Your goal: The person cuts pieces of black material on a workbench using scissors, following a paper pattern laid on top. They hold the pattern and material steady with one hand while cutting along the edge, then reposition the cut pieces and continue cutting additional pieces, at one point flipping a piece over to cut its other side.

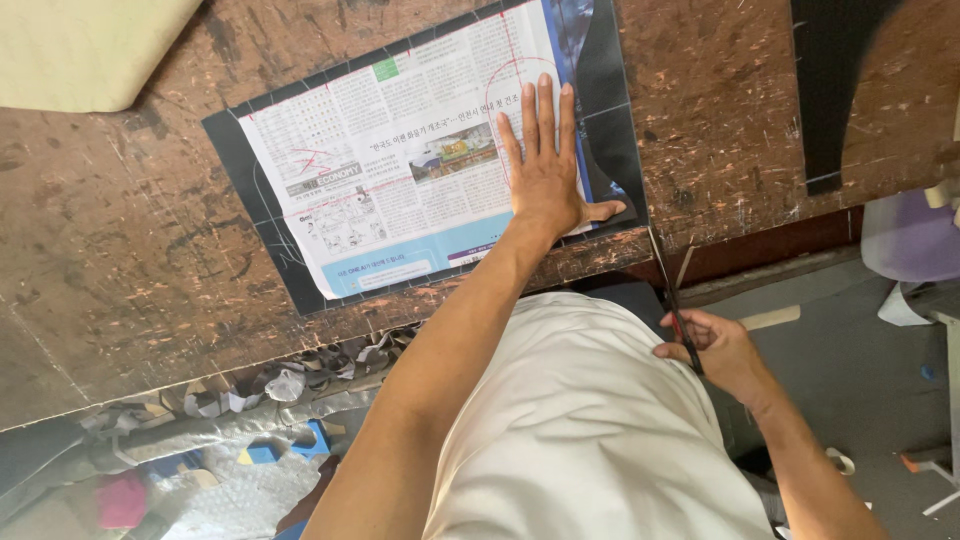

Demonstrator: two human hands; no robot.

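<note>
My left hand (545, 170) lies flat, fingers spread, on a newspaper sheet (390, 170) marked with red lines. The sheet rests on a piece of black fabric (610, 130), which lies on a worn, scratched wooden table (130, 250). My thumb reaches onto the fabric at the sheet's near right corner. My right hand (722, 352) is below the table's edge, closed around the handles of long scissors (672, 300). The blades point up at the near right corner of the black fabric.
A cream pad (85, 45) sits at the table's far left corner. Another black fabric strip (830, 90) lies at the far right. Fabric scraps (290, 380) pile along the table's near edge, with a purple seat (905, 240) and grey floor at right.
</note>
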